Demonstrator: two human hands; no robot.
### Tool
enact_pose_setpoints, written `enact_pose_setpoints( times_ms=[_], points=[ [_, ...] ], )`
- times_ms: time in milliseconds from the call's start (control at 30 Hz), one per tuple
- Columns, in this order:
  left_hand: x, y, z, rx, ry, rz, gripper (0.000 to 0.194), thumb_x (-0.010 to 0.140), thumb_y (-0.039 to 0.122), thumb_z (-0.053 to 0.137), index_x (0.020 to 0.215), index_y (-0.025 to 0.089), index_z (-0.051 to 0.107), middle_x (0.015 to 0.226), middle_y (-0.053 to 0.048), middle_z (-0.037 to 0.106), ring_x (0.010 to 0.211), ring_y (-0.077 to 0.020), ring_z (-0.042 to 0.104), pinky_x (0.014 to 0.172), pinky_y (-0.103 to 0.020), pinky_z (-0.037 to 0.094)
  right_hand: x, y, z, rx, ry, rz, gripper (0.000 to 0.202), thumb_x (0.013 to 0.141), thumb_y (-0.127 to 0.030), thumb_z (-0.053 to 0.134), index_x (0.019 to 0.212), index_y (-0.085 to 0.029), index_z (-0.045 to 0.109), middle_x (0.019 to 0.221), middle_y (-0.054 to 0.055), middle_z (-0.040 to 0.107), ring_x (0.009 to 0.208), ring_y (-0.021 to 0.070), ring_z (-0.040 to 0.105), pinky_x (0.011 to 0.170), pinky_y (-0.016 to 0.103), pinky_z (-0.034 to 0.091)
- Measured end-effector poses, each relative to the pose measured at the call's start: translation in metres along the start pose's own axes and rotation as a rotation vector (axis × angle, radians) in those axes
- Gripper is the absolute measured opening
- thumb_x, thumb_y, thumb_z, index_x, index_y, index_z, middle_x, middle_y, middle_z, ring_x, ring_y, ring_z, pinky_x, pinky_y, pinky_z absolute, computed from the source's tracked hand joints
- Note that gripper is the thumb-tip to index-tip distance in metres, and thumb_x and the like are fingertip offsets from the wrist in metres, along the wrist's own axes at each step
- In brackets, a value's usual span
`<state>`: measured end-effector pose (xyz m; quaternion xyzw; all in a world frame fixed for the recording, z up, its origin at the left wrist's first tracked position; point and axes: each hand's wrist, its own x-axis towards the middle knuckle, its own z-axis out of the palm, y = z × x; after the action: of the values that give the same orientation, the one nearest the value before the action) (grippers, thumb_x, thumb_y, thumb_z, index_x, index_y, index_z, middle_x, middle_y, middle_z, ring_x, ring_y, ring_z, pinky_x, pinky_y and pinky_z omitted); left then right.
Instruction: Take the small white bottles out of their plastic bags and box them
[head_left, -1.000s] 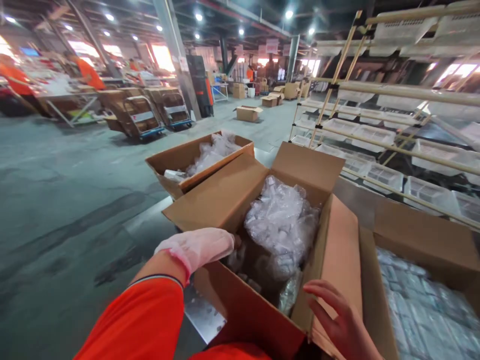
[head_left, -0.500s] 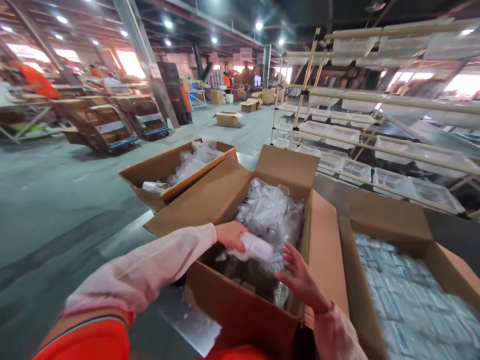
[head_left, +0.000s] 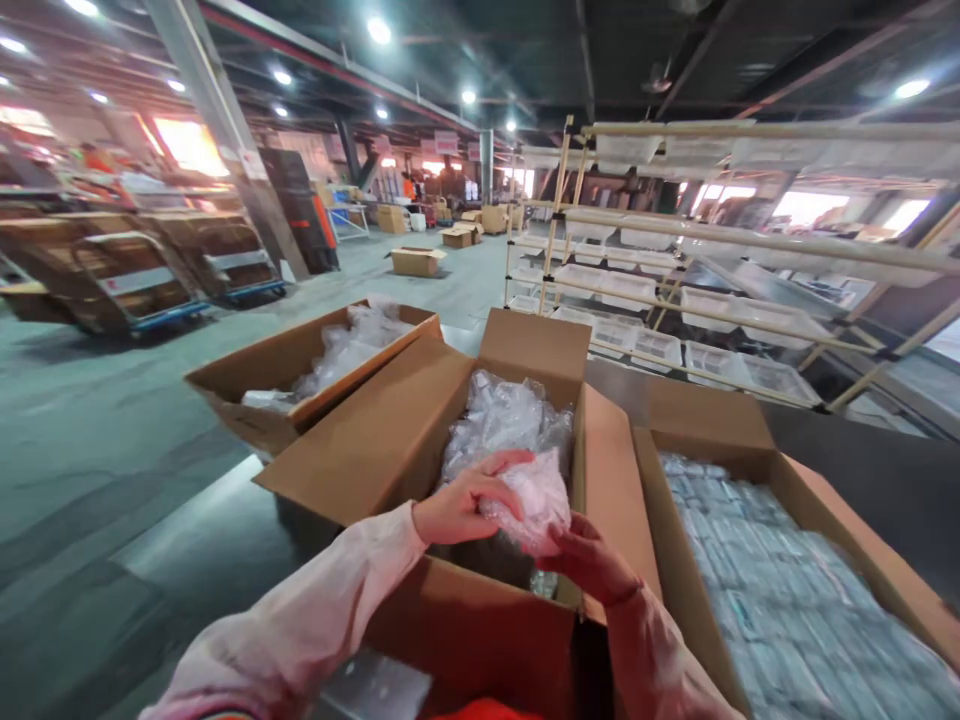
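Between my two hands is a white item in bubble wrap [head_left: 534,502], above the middle cardboard box [head_left: 480,615]. My left hand [head_left: 472,497] grips it from the left, with the thumb and fingers around its edge. My right hand [head_left: 592,560] pinches its lower right side. Crumpled clear plastic packaging [head_left: 502,415] fills the far part of the middle box. The near part of that box is darker, with a few clear pieces low inside, partly hidden by my hands.
On the right, an open box [head_left: 652,560] holds rows of clear wrapped packs [head_left: 780,580]. Another open box [head_left: 247,410] with plastic packaging stands at the left. Behind are a rack of white bins [head_left: 709,310] and loaded carts [head_left: 142,290].
My right hand has closed in on the wrapped item and now holds it along with my left. The item is raised and turned. The view has shifted to the right.
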<state>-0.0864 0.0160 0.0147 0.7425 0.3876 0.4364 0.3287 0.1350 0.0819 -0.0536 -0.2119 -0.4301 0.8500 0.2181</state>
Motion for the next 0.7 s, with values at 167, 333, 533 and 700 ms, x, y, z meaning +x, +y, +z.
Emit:
enact_pose_setpoints(
  times_ms=[167, 333, 533, 700],
  points=[
    [-0.006, 0.003, -0.009, -0.304, 0.093, -0.273, 0.08, 0.067, 0.04, 0.076, 0.138, 0.025, 0.043, 0.129, -0.014, 0.053, 0.105, -0.0249, 0.057, 0.079, -0.03, 0.049, -0.008, 0.0, 0.006, -0.072, 0.221, -0.209, 0.057, 0.057, -0.038, 0.086, 0.106, -0.023, 0.061, 0.094, 0.002, 0.066, 0.073, 0.0158, 0.063, 0.055, 0.024, 0.053],
    [0.001, -0.001, -0.006, 0.144, 0.038, -0.499, 0.032, 0.068, 0.039, 0.074, 0.079, 0.009, 0.073, 0.064, -0.002, 0.061, 0.062, -0.0119, 0.051, 0.058, -0.021, 0.041, -0.014, -0.008, 0.004, -0.343, 0.199, -0.24, 0.049, 0.056, -0.039, 0.085, 0.095, -0.016, 0.065, 0.076, 0.0, 0.064, 0.06, 0.0112, 0.055, 0.052, 0.023, 0.048],
    [0.02, 0.019, -0.004, -0.175, 0.109, -0.277, 0.028, 0.065, 0.036, 0.077, 0.076, 0.011, 0.072, 0.084, -0.008, 0.069, 0.074, -0.0166, 0.061, 0.065, -0.024, 0.047, -0.019, -0.002, 0.005, -0.468, 0.141, -0.094, 0.048, 0.052, -0.045, 0.085, 0.082, -0.015, 0.063, 0.058, -0.004, 0.056, 0.048, 0.0077, 0.046, 0.043, 0.02, 0.038],
    [0.03, 0.041, -0.009, -0.167, -0.081, -0.273, 0.032, 0.069, 0.037, 0.074, 0.09, 0.013, 0.072, 0.091, -0.009, 0.071, 0.082, -0.0185, 0.064, 0.072, -0.025, 0.05, -0.021, -0.001, 0.003, -0.551, 0.191, -0.225, 0.045, 0.065, -0.058, 0.072, 0.062, -0.015, 0.062, 0.059, -0.001, 0.055, 0.054, 0.0102, 0.048, 0.052, 0.024, 0.042]
  ],
)
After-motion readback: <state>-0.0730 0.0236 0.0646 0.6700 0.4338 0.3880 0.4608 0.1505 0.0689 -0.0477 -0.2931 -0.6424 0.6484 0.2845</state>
